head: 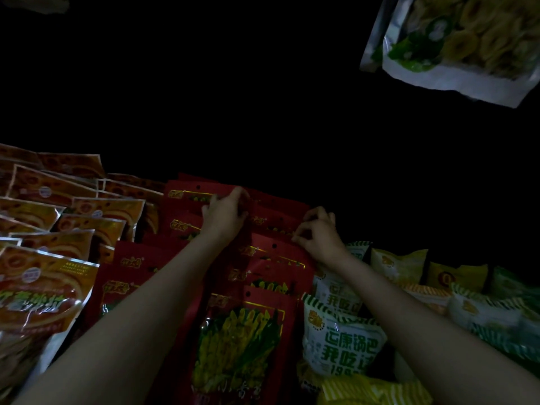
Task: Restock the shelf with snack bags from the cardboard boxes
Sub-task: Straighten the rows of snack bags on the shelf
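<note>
Rows of red snack bags (pixel 242 340) with yellow pictures lie overlapping in the middle of the dim shelf. My left hand (pixel 225 213) reaches to the far end of that row and grips the top edge of a red bag (pixel 187 197). My right hand (pixel 317 233) rests at the right side of the row, its fingers pinched on the edge of another red bag (pixel 271 249). Both forearms stretch over the nearer bags. No cardboard box is in view.
Orange-red bags (pixel 43 287) fill the left part of the shelf. White-and-green bags (pixel 342 343) and yellow bags (pixel 455 276) lie to the right. A clear bag of yellow rings (pixel 455 45) hangs at the upper right. The back of the shelf is black.
</note>
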